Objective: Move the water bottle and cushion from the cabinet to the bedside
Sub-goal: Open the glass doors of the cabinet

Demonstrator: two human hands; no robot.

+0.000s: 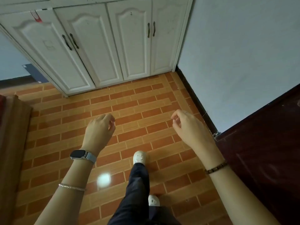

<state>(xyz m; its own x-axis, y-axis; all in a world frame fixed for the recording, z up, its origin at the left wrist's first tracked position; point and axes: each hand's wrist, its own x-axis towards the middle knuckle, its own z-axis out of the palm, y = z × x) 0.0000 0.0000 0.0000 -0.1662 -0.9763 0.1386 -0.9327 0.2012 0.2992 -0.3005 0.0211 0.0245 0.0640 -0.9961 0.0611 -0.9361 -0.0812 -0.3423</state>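
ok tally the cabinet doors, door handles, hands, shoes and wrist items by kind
cabinet doors: 4
door handles: 4
hands: 2
shoes: 2
watch: 1
bracelets: 2
total: 15

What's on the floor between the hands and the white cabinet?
Nothing. The head view shows only bare tiled floor between the left hand, the right hand and the cabinet.

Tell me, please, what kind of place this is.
Probably a room in a home: a white cabinet with four closed doors stands against a plain wall, on a brick-patterned tile floor.
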